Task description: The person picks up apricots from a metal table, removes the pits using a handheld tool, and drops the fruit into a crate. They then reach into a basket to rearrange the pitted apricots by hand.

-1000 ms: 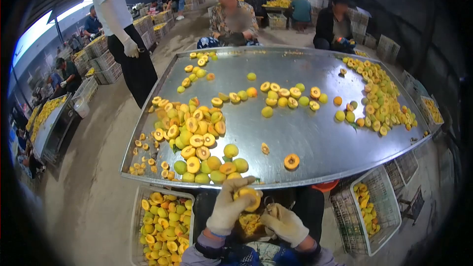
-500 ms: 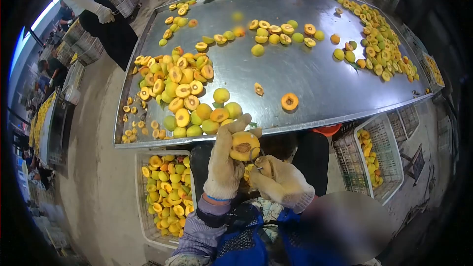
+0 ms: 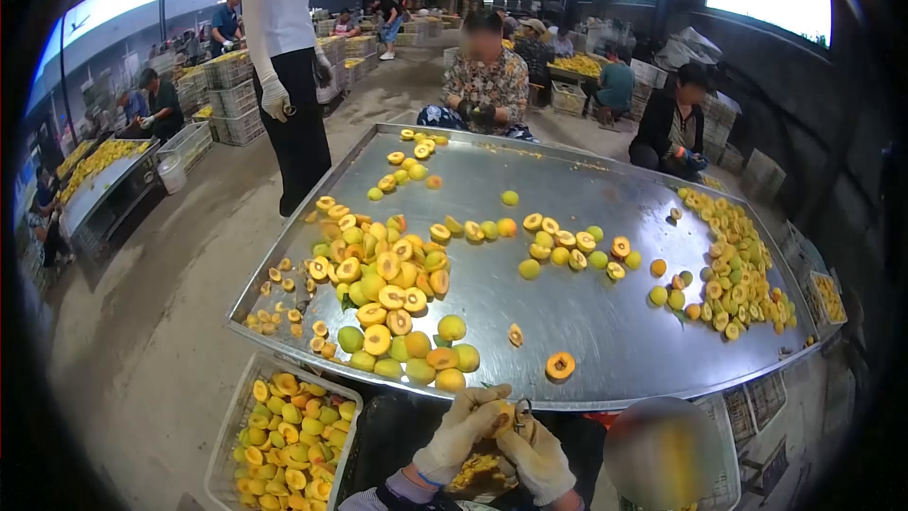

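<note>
My left hand (image 3: 462,437), in a pale work glove, is closed around a yellow peach half (image 3: 504,419) near the front edge of the metal table (image 3: 624,350). Close against it, my gloved right hand (image 3: 537,459) is closed on a small tool with a curved metal loop (image 3: 523,407). The loop is at the peach half; its exact contact is hidden by my fingers. Ahead on the table lie a heap of halved and whole peaches (image 3: 388,265) and a single peach half (image 3: 560,366). Below my hands are yellow scraps (image 3: 480,473).
A crate of peach halves (image 3: 288,435) stands on the floor at left; another crate (image 3: 724,454) is at right. More peaches (image 3: 733,274) cover the table's right side. One person (image 3: 284,57) stands at left; two others sit beyond the table.
The view has tilted up, showing more of the hall and people. My hands have come closer together, and the peach half is turned so its cut face shows less.
</note>
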